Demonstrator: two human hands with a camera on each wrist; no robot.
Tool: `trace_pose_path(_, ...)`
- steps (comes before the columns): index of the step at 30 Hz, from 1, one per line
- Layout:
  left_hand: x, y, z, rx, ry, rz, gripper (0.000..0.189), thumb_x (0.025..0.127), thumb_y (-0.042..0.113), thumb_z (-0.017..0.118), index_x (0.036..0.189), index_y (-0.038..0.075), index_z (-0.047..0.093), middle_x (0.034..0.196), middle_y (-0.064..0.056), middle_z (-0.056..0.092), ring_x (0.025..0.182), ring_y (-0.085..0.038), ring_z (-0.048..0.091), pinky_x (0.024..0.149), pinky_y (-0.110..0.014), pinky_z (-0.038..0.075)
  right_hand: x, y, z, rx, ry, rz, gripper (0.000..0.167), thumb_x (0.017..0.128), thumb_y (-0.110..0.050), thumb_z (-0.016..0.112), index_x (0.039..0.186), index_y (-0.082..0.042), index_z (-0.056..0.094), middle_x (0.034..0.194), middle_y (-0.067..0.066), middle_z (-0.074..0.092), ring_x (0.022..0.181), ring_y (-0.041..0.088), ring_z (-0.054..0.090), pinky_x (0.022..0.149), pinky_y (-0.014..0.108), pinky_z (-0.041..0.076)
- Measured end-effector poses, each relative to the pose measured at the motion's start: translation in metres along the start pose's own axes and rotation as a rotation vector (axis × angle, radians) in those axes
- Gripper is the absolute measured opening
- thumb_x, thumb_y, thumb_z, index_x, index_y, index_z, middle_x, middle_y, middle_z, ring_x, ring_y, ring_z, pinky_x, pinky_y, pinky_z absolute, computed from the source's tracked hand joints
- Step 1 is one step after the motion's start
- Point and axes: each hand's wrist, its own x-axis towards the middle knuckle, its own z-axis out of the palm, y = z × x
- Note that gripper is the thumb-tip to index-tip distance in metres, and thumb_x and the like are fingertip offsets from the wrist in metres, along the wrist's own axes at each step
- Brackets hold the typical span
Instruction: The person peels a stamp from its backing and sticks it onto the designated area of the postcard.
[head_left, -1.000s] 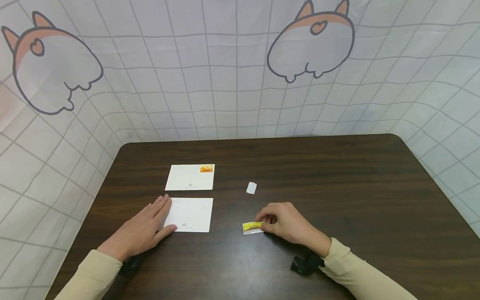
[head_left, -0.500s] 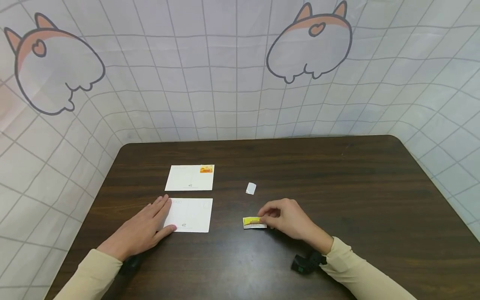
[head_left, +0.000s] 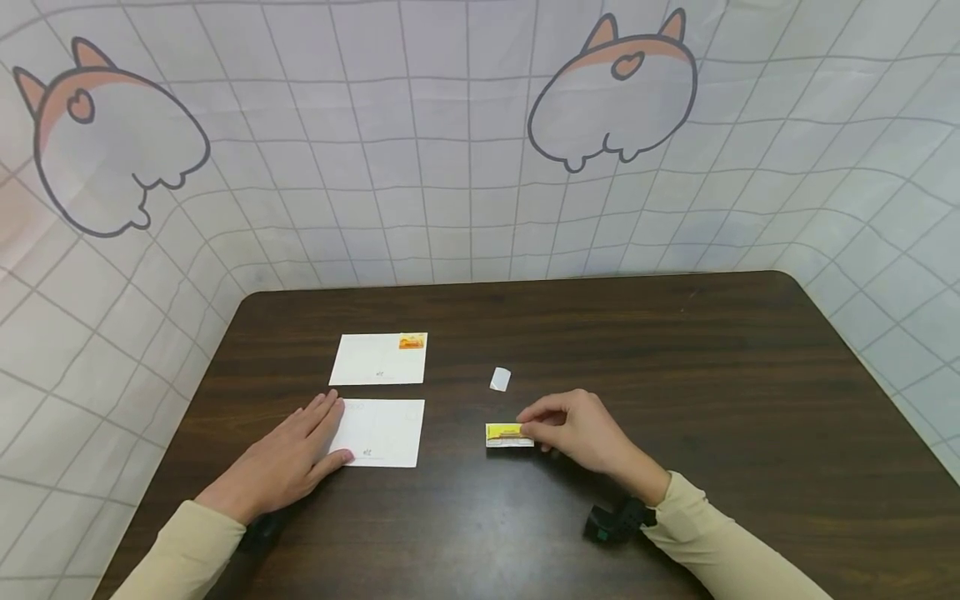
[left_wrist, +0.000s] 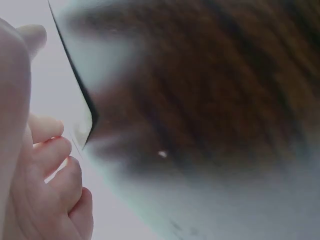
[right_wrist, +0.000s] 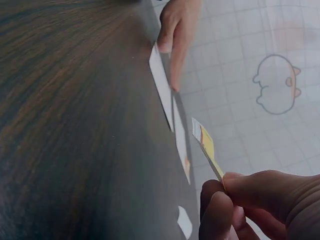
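Note:
In the head view, my left hand (head_left: 296, 454) lies with straight fingers on the left edge of a white envelope (head_left: 386, 433), its thumb at the lower corner. Behind it is a second white envelope (head_left: 367, 360) bearing an orange stamp (head_left: 412, 341) at its upper right. My right hand (head_left: 581, 429) pinches a yellow and white stamp (head_left: 504, 433) by its right end, between thumb and fingers. The right wrist view shows this stamp (right_wrist: 205, 142) raised above the table, its far edge finely toothed.
A small white paper slip (head_left: 500, 379) lies on the dark wooden table (head_left: 675, 358), beyond the right hand. White gridded cloth (head_left: 450, 167) with cartoon animals hangs around the table's back and sides. A black wrist camera (head_left: 617, 523) sits under the right wrist.
My right hand has moved the stamp slightly away from me, and the stamp has turned from slanted to level. The left hand stays on the envelope.

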Motion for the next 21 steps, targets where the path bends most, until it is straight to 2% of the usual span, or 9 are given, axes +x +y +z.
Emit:
trace_pose_path(8, 0.007, 0.006, -0.002, 0.018, 0.035, 0.027, 0.073, 0.103, 0.044, 0.06, 0.156, -0.002, 0.041, 0.165, -0.022, 0.04, 0.154, -0.04, 0.039, 0.123, -0.058, 0.037, 0.004, -0.001, -0.007, 0.028, 0.026, 0.005, 0.011, 0.092, -0.016, 0.077, 0.102, -0.013, 0.082, 0.078, 0.008, 0.078, 0.064, 0.023, 0.071, 0.056, 0.031, 0.06)
trace_pose_path(17, 0.022, 0.016, -0.003, 0.011, 0.114, 0.077, 0.072, 0.103, 0.042, 0.062, 0.155, -0.003, 0.042, 0.164, -0.02, 0.041, 0.154, -0.037, 0.041, 0.123, -0.056, 0.038, 0.01, -0.005, -0.018, 0.062, 0.061, 0.014, 0.011, 0.092, -0.019, 0.077, 0.102, -0.018, 0.083, 0.08, 0.005, 0.08, 0.072, 0.031, 0.074, 0.054, 0.024, 0.051)
trace_pose_path(21, 0.028, 0.023, -0.007, 0.003, 0.158, 0.104, 0.073, 0.103, 0.043, 0.062, 0.156, -0.003, 0.041, 0.164, -0.02, 0.042, 0.153, -0.036, 0.042, 0.122, -0.053, 0.041, 0.011, -0.009, -0.022, 0.083, 0.062, 0.025, 0.012, 0.092, -0.02, 0.077, 0.102, -0.016, 0.083, 0.084, 0.005, 0.08, 0.075, 0.033, 0.075, 0.057, 0.023, 0.051)
